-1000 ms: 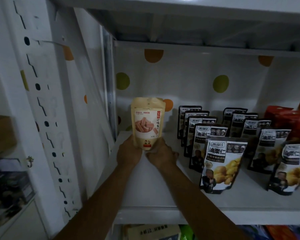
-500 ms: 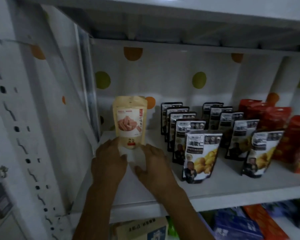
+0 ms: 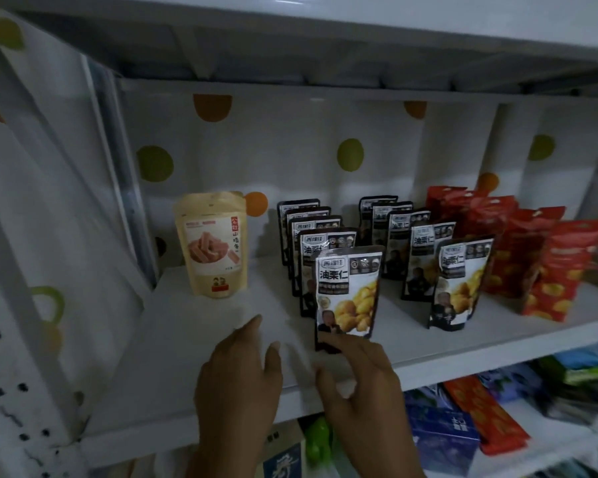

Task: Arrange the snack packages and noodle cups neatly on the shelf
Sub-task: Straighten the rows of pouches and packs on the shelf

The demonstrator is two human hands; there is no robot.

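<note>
Pouch [image 3: 214, 243], beige, stands upright alone at the shelf [image 3: 187, 339] back left, probably seeding a new row beside the black packs [image 3: 347, 291]. The left hand [image 3: 239, 381] and right hand [image 3: 359, 381] hover empty, fingers loose, by the front edge.

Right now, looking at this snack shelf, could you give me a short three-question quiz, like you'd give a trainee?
1. True or false: the beige pouch stands upright at the left end of the shelf, apart from the black pouches.
2. How many front-to-back rows do the black pouches form? A one, B two, C four.
3. Fill in: the packs at the shelf's right end are ____ in colour.
Key: 1 true; 2 B; 3 red.
</note>
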